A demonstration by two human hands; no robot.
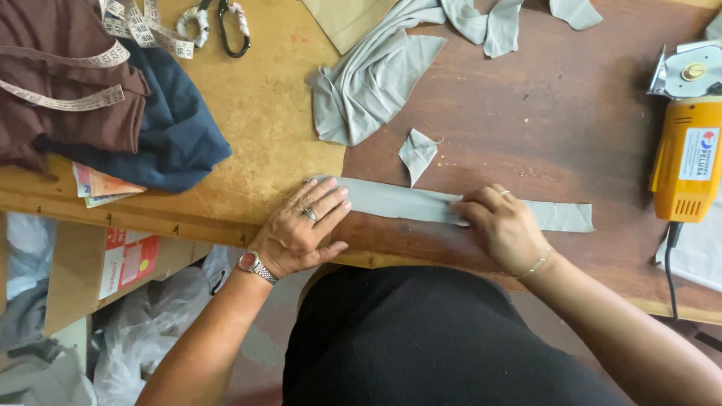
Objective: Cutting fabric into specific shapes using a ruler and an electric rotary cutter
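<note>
A long narrow strip of grey fabric (406,203) lies flat along the near edge of the wooden table (556,113). My left hand (301,229) rests palm down with fingers spread on the strip's left end; it wears a ring and a wristwatch. My right hand (500,225) presses on the strip's middle with fingers bent, fingertips on the cloth, a thin bracelet at the wrist. Neither hand lifts the strip. A small grey scrap (417,154) lies just beyond the strip.
A larger crumpled grey cloth (368,83) lies farther back. Brown and dark blue garments (113,113) with a measuring tape (143,30) fill the far left. Scissors (229,26) lie at the top. A yellow electric cutter (688,143) stands at right. Boxes and bags sit below the table.
</note>
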